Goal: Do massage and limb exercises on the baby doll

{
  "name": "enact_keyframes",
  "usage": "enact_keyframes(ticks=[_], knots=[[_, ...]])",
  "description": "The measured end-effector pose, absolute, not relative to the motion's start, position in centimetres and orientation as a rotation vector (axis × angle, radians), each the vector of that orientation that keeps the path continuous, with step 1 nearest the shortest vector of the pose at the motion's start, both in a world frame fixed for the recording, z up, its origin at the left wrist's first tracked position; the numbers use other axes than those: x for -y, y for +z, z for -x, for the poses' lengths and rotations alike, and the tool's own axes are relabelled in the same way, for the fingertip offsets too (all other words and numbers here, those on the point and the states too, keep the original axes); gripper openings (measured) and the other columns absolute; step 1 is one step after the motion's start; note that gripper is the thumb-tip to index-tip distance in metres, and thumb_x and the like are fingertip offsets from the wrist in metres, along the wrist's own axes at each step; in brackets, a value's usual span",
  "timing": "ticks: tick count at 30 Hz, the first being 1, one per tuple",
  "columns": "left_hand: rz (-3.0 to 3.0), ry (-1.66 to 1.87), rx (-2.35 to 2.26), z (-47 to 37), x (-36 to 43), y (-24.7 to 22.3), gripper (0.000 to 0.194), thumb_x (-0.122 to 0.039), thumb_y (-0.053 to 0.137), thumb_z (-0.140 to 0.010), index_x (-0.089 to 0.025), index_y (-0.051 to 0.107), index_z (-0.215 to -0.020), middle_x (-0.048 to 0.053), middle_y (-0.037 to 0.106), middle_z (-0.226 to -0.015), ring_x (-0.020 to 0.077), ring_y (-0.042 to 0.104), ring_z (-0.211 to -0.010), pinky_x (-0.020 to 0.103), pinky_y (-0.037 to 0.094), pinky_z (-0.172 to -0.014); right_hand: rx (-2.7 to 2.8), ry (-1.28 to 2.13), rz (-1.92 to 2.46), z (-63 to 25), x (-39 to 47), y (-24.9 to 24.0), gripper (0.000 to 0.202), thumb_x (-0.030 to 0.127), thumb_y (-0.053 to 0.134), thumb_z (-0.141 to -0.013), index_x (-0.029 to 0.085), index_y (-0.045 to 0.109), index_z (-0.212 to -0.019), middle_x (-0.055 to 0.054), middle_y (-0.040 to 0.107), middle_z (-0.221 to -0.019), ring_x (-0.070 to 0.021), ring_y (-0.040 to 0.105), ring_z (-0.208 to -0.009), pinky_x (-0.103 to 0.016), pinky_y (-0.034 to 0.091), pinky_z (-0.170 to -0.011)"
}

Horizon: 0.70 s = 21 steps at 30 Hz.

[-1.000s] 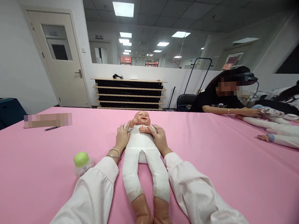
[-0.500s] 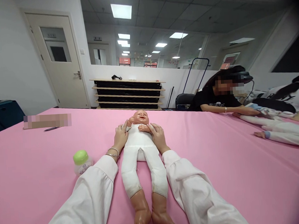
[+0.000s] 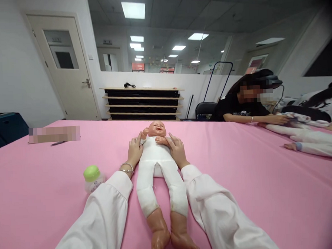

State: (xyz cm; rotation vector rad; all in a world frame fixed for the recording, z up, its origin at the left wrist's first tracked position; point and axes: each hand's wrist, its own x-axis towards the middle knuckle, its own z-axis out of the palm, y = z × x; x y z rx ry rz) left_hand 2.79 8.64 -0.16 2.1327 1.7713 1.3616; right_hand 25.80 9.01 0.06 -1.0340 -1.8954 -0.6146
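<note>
A baby doll [image 3: 158, 152] lies face up on the pink-covered table, its feet towards me. It has a white cloth body and bare plastic head, hands and feet. My left hand [image 3: 134, 150] is closed round the doll's arm on the left side, beside the shoulder. On the other side, my right hand [image 3: 178, 150] holds the other arm, fingers bent beside the doll's small hand; part of the grip is hidden. Left of my left forearm stands a clear jar [image 3: 93, 179] with a green lid.
The pink table cover [image 3: 226, 166] spreads around the doll. A dark pen [image 3: 58, 143] lies at the far left beside a blurred-out patch. A co-worker in a black shirt [image 3: 241, 111] handles another doll [image 3: 320, 142] at the right. Behind stands a low shelf stack [image 3: 144, 103].
Both hands stay at the doll's arms with hardly any movement. The view has shifted slightly. At the right, the co-worker's hands have moved a little over the other doll.
</note>
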Motion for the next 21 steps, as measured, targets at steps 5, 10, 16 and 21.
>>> enact_keyframes(ticks=[5,10,16,21], knots=[[-2.099,1.390,-1.765,-2.81,-8.94,-0.57,0.069,-0.010,0.042,-0.076,-0.024,0.027,-0.143,0.009,0.049,-0.105,0.0224,0.044,-0.096,0.038,0.039,-0.091,1.886,-0.601,1.018,-25.96,-9.19,-0.13,0.035,0.020,0.039,-0.090,0.023,0.054,-0.121,-0.009,0.055,-0.122,-0.0219,0.047,-0.111,-0.040,0.040,-0.092],[-2.061,1.388,-1.752,-2.71,-8.81,-0.51,0.068,-0.011,0.042,-0.076,-0.026,0.030,-0.141,0.008,0.048,-0.107,0.0228,0.043,-0.097,0.039,0.038,-0.093,1.885,-0.539,1.034,-25.84,-9.18,-0.08,0.035,0.023,0.040,-0.090,0.023,0.054,-0.121,-0.008,0.059,-0.114,-0.0217,0.047,-0.110,-0.039,0.039,-0.092],[-2.047,1.382,-1.755,-2.75,-8.68,-0.39,0.070,-0.011,0.042,-0.076,-0.024,0.027,-0.143,0.009,0.049,-0.106,0.0228,0.043,-0.098,0.038,0.038,-0.092,1.847,-0.534,1.033,-25.73,-9.08,0.01,0.032,0.026,0.040,-0.091,0.021,0.056,-0.118,-0.009,0.059,-0.111,-0.0217,0.049,-0.104,-0.039,0.040,-0.089],[-2.066,1.393,-1.756,-2.82,-8.63,-0.32,0.069,-0.011,0.042,-0.077,-0.024,0.026,-0.143,0.009,0.049,-0.106,0.0228,0.044,-0.098,0.037,0.040,-0.089,1.870,-0.547,1.045,-25.98,-9.35,-0.28,0.034,0.025,0.041,-0.090,0.022,0.053,-0.122,-0.009,0.057,-0.116,-0.0219,0.048,-0.108,-0.040,0.040,-0.091]])
